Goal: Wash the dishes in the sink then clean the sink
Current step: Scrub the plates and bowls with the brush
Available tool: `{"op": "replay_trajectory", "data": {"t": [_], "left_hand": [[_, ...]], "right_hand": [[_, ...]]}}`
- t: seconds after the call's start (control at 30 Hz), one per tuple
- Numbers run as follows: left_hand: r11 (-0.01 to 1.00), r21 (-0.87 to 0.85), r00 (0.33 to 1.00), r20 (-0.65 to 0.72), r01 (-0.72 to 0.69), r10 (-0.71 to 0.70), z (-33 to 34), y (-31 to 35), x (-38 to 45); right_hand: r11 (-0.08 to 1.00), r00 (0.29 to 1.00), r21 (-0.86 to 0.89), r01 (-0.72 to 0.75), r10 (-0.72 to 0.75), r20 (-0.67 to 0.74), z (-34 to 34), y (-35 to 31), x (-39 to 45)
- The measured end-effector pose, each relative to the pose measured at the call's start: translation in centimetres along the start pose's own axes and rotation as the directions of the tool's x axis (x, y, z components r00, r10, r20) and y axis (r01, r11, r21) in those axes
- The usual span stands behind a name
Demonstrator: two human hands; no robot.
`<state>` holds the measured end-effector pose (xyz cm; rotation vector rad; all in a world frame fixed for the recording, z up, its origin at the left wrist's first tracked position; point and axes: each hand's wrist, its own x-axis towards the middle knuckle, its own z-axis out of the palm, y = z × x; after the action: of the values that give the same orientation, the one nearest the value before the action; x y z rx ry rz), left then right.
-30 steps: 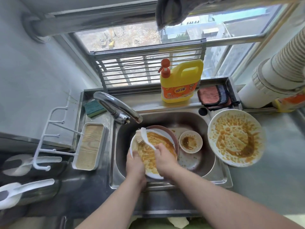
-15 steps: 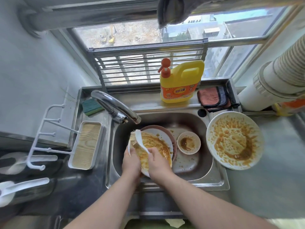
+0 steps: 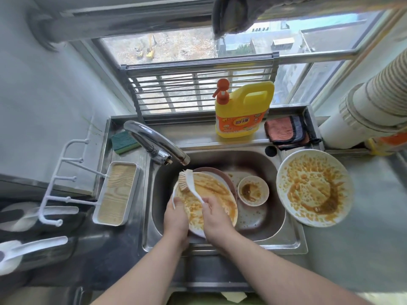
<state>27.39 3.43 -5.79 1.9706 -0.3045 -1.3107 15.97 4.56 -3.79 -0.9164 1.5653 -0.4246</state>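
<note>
Both bare forearms reach forward from the bottom edge and converge, wrists close together. The left hand (image 3: 176, 216) lies back-up, its fingers curled round the near left rim of a plate (image 3: 220, 194). The right hand (image 3: 217, 219) sits just beside it, back-up as well, fingers and thumb closed round the white handle of a brush (image 3: 189, 183), which angles up and to the left.

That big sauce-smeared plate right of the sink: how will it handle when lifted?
The big plate looks rigid and probably breakable. Brown sauce film covers its face, so it is likely slippery. It seems to overlap the sink rim, so it may rock.
</note>
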Motion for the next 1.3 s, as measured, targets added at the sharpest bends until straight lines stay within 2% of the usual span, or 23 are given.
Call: {"op": "replay_trajectory", "data": {"t": [0.1, 0.2, 0.33, 0.5, 0.6, 0.73, 0.9, 0.97, 1.07, 1.23, 1.3], "left_hand": [[0.962, -0.179, 0.978, 0.068, 0.208, -0.199, 0.0, 1.5, 0.8], [0.927, -0.201, 0.944, 0.157, 0.317, -0.289, -0.8, 2.5, 2.5], [0.963, -0.161, 0.973, 0.114, 0.215, -0.198, -1.3, 3.2, 2.9], [0.958, -0.167, 0.968, 0.138, 0.233, -0.211, -0.8, 2.9, 2.6], [0.954, -0.185, 0.963, 0.180, 0.235, -0.202, -0.2, 2.3, 2.1], [0.971, -0.157, 0.975, 0.157, 0.182, -0.157, 0.2, 1.6, 1.3], [0.999, -0.010, 0.993, 0.111, 0.050, -0.048, -1.8, 2.2, 3.3], [0.999, 0.024, 0.991, 0.133, 0.030, -0.033, -2.3, 2.6, 3.4], [0.999, 0.019, 0.980, 0.195, 0.028, -0.032, -2.4, 2.9, 3.0], [0.994, -0.034, 0.974, 0.205, 0.104, -0.095, -1.4, 3.5, 1.9], [0.986, -0.016, 0.964, 0.212, 0.164, -0.157, -1.1, 3.0, 1.4]], "right_hand": [[0.997, 0.990, -0.066, 0.038, -0.028, 0.140, -0.4, -0.2, -2.1], [0.982, 0.973, -0.166, 0.094, -0.056, 0.224, -1.9, 1.8, -3.9], [0.899, 0.953, -0.400, 0.181, -0.059, 0.298, -6.6, 3.9, -4.6], [0.740, 0.979, -0.665, 0.103, 0.041, 0.198, -12.5, 5.1, -4.2], [0.745, 0.973, -0.651, 0.147, 0.011, 0.232, -11.5, 4.8, -4.8], [0.781, 0.955, -0.589, 0.208, -0.032, 0.295, -7.8, 4.0, -5.7], [0.639, 0.991, -0.766, 0.070, 0.044, 0.127, -12.5, 5.2, -3.2], [0.623, 0.998, -0.782, 0.009, 0.046, 0.048, -13.8, 5.0, -2.0], [0.666, 1.000, -0.746, -0.006, 0.015, 0.006, -13.0, 4.3, -1.7], [0.742, 0.980, -0.654, 0.150, -0.022, 0.199, -8.0, 3.6, -6.1], [0.812, 0.974, -0.553, 0.186, -0.079, 0.213, -6.1, 2.2, -6.7]]}}
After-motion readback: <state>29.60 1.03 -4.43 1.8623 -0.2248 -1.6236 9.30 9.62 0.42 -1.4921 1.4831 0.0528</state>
